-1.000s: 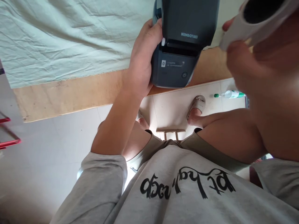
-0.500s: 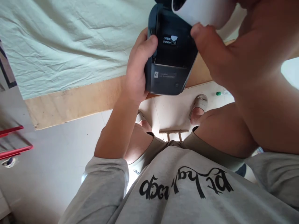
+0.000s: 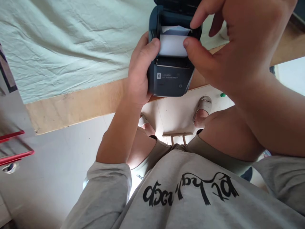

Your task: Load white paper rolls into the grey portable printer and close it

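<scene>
My left hand (image 3: 140, 68) grips the left side of a dark handheld label printer (image 3: 170, 81), its thumb on the rim near the compartment. The printer's lid (image 3: 178, 6) is swung up at the top of the view, partly cut off. A white paper roll (image 3: 173, 45) lies inside the printer's compartment, with a loose flap at its upper edge. Over the compartment's right side is my right hand (image 3: 228, 44), thumb and fingers apart. Its thumb tip touches or nearly touches the roll's right end, and the index fingertip is near the upper right corner.
A pale green cloth (image 3: 78, 47) covers a surface with a wooden edge (image 3: 78, 108). Below are a tiled floor (image 3: 171, 111), a small wooden stool (image 3: 177, 135) and my sandalled feet. A red-edged rack (image 3: 16, 156) stands at the far left. A green-capped item (image 3: 222, 95) lies on the floor.
The white roll has gone from my right hand above the printer down into its compartment. My right hand's fingers have spread. My left hand and the printer have barely moved.
</scene>
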